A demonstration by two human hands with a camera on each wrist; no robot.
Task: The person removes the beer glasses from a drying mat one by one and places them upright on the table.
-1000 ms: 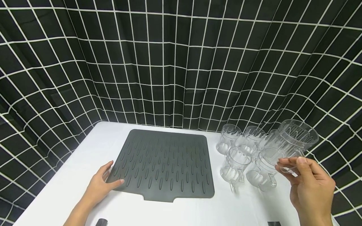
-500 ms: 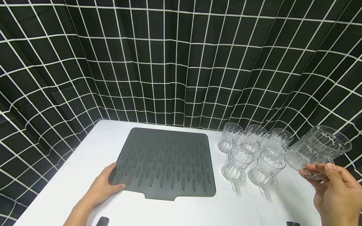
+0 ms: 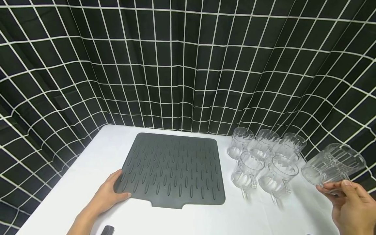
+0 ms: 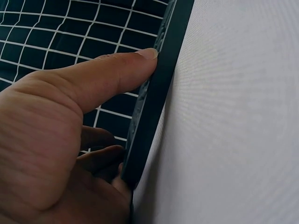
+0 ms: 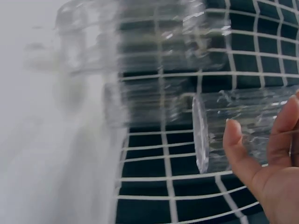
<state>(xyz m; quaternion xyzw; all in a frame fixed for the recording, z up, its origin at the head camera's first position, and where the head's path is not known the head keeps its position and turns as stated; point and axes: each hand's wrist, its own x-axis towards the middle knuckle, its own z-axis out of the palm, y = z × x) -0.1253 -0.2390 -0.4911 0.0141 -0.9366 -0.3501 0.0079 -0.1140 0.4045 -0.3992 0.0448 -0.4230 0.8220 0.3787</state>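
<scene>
At the right of the head view, my right hand grips a clear ribbed mug by its handle. The mug is raised above the table and tilted, its mouth toward the upper right. In the right wrist view, the mug's round base points left, with thumb and fingers beside its wall. My left hand rests at the near left corner of a dark grey drying mat. Seen from the left wrist, the straight thumb touches the mat's edge, while the other fingers lie along the adjoining side, partly hidden.
Several more clear mugs stand upright in two rows right of the mat, including a front mug and a back mug. The white table is backed by a black curtain with white grid lines. A dark object lies at the near edge.
My right hand has carried the mug rightward, away from the other mugs, then slightly lower. My left hand has stayed at the mat's corner, its fingers drawing closer to the edge.
</scene>
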